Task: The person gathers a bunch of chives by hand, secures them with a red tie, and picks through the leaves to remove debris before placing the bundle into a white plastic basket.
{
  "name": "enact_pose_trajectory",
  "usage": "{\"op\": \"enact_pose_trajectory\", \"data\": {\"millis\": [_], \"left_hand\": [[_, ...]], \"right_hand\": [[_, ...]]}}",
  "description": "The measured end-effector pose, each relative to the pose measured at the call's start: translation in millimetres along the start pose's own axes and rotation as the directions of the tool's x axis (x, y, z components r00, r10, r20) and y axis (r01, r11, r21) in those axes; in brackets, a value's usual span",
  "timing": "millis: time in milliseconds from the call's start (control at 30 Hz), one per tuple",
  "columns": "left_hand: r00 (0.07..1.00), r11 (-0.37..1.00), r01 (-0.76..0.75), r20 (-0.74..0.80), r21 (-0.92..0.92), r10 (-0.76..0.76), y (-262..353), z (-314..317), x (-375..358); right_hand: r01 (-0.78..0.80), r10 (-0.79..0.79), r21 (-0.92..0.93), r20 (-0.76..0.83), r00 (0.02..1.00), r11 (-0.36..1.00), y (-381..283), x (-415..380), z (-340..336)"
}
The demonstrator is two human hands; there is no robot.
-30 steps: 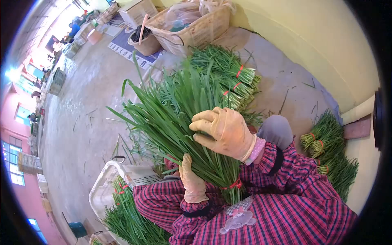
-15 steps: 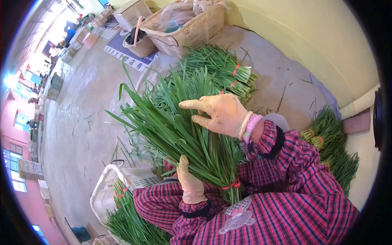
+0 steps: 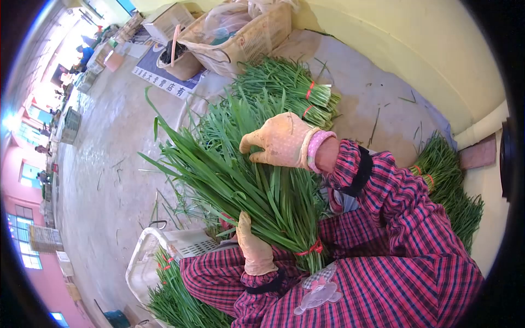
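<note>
Head view: leafy bundle [image 3: 273,199], bound by a red band [image 3: 310,249], leaned to the right of the white crate [image 3: 140,263]. Left hand [image 3: 255,250] was on the crate-ward side, thumb raised, fingers hidden; grip could not be told. Right hand [image 3: 284,141] was on the side away from the crate, half-curled over the leaves [image 3: 219,186]; any pinch unconfirmed. Step judged: arranging leaves above the tied base. Next move seemed to call for steady left-hand support, light right-hand contact.
</note>
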State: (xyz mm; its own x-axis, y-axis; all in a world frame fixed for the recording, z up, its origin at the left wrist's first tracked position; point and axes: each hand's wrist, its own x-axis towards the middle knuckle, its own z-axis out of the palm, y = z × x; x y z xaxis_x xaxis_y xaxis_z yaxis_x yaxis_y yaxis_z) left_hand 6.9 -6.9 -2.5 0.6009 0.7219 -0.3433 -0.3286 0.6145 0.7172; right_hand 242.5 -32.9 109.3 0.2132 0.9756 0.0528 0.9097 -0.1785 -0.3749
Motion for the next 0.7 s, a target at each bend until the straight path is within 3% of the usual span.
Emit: {"op": "enact_pose_trajectory", "data": {"millis": [200,300,367,433,500,533,567,633,700], "left_hand": [[1.0,1.0,0.009,-0.021,-0.005,-0.009,3,4,-2],[0.999,0.999,0.026,-0.018,-0.036,-0.027,-1,-1,1],[0.999,0.999,0.021,-0.044,-0.029,-0.022,-3,-5,2],[0.998,1.0,0.017,-0.054,-0.024,-0.018,-3,-3,1],[0.998,1.0,0.013,-0.06,-0.021,-0.014,-4,-3,2],[0.995,1.0,0.022,-0.099,-0.018,-0.023,-4,-3,2],[0.99,0.999,0.031,-0.138,-0.015,-0.033,-4,-3,2],[0.987,0.999,0.04,-0.155,-0.003,-0.04,-5,-4,2],[0.983,0.999,0.049,-0.175,0.009,-0.047,-4,-3,1]], "right_hand": [[-0.013,0.014,0.037,-0.03,0.999,0.999,3,0,8],[-0.026,0.044,0.146,-0.124,0.991,0.989,4,-2,18],[-0.128,0.243,0.495,-0.175,0.954,0.859,0,-5,13],[-0.061,0.238,0.595,-0.224,0.945,0.801,-4,-6,9],[-0.02,0.197,0.828,-0.11,0.974,0.561,-16,-11,1],[0.037,0.127,0.705,-0.179,0.976,0.709,-21,-14,-5],[0.036,0.128,0.704,-0.18,0.975,0.709,-25,-13,-9],[0.093,-0.045,0.453,-0.116,0.992,0.887,-30,-10,-13],[0.148,-0.08,0.407,-0.18,0.98,0.901,-32,-5,-10]]}}
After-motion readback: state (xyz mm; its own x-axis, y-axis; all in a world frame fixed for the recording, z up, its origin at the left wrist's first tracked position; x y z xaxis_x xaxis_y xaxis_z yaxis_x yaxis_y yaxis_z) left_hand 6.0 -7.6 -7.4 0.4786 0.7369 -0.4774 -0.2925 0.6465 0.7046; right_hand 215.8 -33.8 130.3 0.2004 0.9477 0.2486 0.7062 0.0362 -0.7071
